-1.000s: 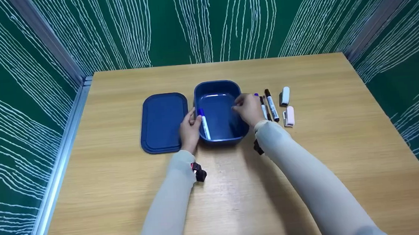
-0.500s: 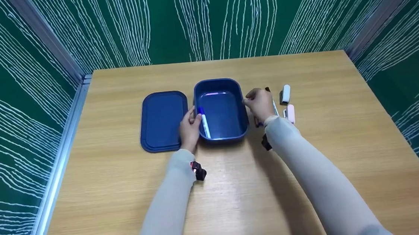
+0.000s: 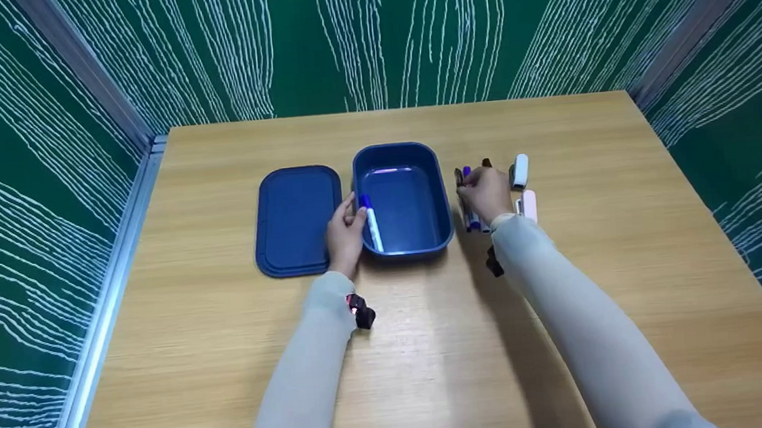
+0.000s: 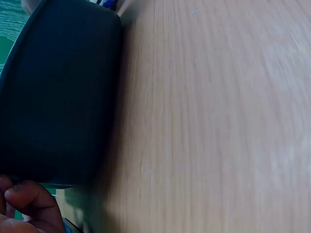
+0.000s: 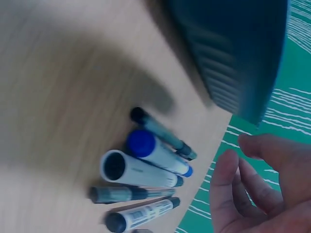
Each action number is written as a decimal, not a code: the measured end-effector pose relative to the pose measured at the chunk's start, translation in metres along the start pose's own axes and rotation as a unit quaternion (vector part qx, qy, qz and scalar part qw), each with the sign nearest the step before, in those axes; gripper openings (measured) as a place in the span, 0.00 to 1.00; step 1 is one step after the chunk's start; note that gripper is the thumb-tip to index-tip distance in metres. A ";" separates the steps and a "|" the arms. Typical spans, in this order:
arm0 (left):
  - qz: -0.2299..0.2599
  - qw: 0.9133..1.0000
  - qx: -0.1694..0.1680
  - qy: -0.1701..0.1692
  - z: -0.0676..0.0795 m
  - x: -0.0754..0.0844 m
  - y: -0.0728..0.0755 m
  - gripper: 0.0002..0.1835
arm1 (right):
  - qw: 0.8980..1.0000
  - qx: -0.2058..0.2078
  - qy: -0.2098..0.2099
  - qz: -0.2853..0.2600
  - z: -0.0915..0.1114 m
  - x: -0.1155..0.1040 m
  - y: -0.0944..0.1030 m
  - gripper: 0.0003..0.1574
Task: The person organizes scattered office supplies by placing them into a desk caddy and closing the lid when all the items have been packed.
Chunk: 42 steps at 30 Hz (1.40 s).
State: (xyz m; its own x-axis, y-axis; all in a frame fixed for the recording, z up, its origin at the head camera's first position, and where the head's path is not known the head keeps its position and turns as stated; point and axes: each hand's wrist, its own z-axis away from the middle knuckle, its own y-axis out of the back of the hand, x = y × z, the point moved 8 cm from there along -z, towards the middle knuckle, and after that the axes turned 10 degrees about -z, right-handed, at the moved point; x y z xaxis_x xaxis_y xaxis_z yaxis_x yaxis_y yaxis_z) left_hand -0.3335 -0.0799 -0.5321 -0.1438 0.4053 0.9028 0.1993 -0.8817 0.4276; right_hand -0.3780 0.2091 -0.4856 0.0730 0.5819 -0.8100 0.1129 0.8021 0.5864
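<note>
A dark blue open box (image 3: 400, 199) stands mid-table, a blue-capped white marker (image 3: 372, 225) lying inside along its left wall. At that wall, my left hand (image 3: 345, 237) holds the box with thumb over the rim and fingers outside. In the left wrist view, curled fingers (image 4: 34, 199) show low beside the dark box wall. My right hand (image 3: 488, 194) is over the row of pens right of the box, partly hiding them. The right wrist view shows the right hand (image 5: 257, 184) with thumb and fingers apart, nothing between them, beyond a blue-capped marker (image 5: 158, 153) and a slim dark pen (image 5: 163, 133).
Left of the box lies its flat blue lid (image 3: 296, 220). A white-and-black mini stapler (image 3: 519, 171) and a pink one (image 3: 529, 206) sit right of the pens. A thick white marker (image 5: 141, 170) and a black-capped marker (image 5: 146, 213) lie in the row. Green walls surround the table.
The right hand has moved rightward from over the box's right rim to above the pens, uncovering pens on the row's left side. The left hand keeps its place at the box.
</note>
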 end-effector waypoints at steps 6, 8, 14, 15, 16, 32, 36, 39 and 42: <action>-0.007 1.000 0.000 -0.002 0.000 0.000 0.000 0.24 | 1.000 -0.011 -0.024 0.014 0.000 0.014 -0.006 0.14; -0.006 1.000 -0.001 -0.001 0.000 0.000 0.000 0.24 | 0.999 -0.015 -0.035 0.017 0.000 0.018 -0.008 0.14; -0.011 1.000 -0.001 0.003 -0.001 0.001 -0.001 0.24 | 0.998 -0.021 -0.054 0.030 0.002 0.026 -0.011 0.11; -0.013 1.000 -0.001 0.002 -0.001 0.001 0.000 0.24 | 0.998 -0.020 -0.052 0.035 0.002 0.027 -0.012 0.09; -0.015 1.000 -0.001 0.002 -0.001 0.001 0.000 0.24 | 0.998 -0.019 -0.047 0.041 0.002 0.027 -0.012 0.08; -0.004 1.000 -0.001 -0.007 0.001 0.002 0.001 0.24 | 0.993 -0.023 -0.057 0.099 0.003 0.031 -0.020 0.16; 0.002 1.000 -0.001 -0.007 0.001 0.003 0.000 0.24 | 0.993 -0.024 -0.050 0.107 0.003 0.031 -0.022 0.19; 0.011 1.000 -0.002 -0.007 0.001 0.002 0.000 0.24 | 0.992 -0.016 -0.032 0.119 0.003 0.028 -0.023 0.18; 0.016 1.000 -0.005 -0.007 0.001 0.002 0.000 0.24 | 0.991 -0.012 -0.023 0.129 0.002 0.027 -0.024 0.17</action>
State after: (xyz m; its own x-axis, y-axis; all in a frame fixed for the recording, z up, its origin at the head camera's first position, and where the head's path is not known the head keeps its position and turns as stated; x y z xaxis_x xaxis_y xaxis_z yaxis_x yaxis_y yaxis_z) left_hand -0.3332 -0.0785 -0.5304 -0.1245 0.3810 0.9162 0.1943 -0.8961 0.3990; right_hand -0.3763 0.2050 -0.5217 0.1425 0.7612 -0.6326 0.0619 0.6310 0.7733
